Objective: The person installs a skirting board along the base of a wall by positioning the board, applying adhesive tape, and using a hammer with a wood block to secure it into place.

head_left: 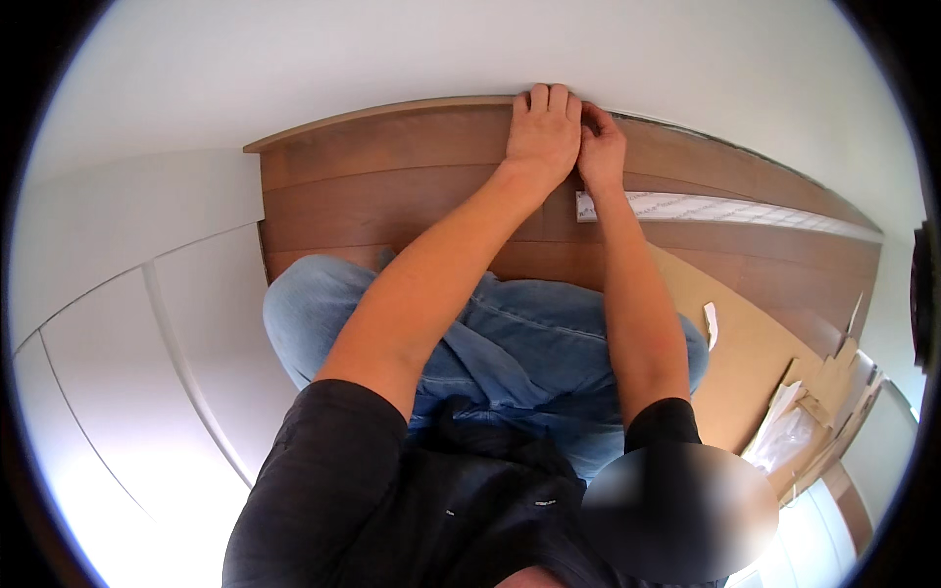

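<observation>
A: Which colours mark the floor (382, 186)?

B: Reddish-brown planks, divided by thin darker seams. Along its far edge, the trim (392, 106) is a lighter brown.

A: And the strip (725, 209) reaching toward the floor's right edge?

B: White, with a repeating grey print. The cardboard (760, 365) is plain tan.

A: The clothing?

B: Jeans (534, 328): faded blue, pale stitching. Shirt (490, 495): black, with small whitish marks.

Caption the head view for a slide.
Left hand on a brown trim strip, right hand close beside, where wood floor meets white wall.
</observation>
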{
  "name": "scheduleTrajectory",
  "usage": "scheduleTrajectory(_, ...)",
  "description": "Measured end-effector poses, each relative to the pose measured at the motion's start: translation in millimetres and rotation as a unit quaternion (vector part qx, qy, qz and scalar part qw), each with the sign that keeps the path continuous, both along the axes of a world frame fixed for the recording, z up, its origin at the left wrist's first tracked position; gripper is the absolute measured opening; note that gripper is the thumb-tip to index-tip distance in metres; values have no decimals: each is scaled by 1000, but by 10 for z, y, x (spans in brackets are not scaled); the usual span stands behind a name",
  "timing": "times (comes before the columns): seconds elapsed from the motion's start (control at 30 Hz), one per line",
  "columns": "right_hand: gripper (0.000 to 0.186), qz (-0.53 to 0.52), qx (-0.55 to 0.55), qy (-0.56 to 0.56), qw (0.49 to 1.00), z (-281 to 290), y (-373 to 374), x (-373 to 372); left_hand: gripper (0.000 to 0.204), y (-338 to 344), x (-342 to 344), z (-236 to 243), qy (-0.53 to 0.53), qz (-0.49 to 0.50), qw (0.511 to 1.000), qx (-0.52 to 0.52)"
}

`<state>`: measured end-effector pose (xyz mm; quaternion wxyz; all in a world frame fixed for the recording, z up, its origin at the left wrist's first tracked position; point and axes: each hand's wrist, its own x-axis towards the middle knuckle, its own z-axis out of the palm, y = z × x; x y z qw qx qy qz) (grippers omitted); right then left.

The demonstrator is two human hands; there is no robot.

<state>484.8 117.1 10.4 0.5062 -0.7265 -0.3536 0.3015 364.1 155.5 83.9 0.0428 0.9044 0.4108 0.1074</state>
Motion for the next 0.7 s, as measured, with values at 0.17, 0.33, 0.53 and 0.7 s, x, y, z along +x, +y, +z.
scheduleTrajectory(0.17, 28, -131, 64, 135, 980, -28, -36, -112, 38, 66, -139, 90, -74, -4, 995, -72)
scheduleTrajectory(0.33, 29, -80, 36, 163, 983, 240, -44, -161, 30, 230, -484, 111, -266, 188, 909, -260)
scheduleTrajectory(0.53, 35, -67, 21, 191, 979, 338, 0, -105, 44, 228, -613, -144, -434, 311, 618, -577)
scheduleTrajectory(0.7, 36, -86, -23, 184, 979, 381, 46, -46, 43, 172, -537, -260, -477, 317, 623, -532)
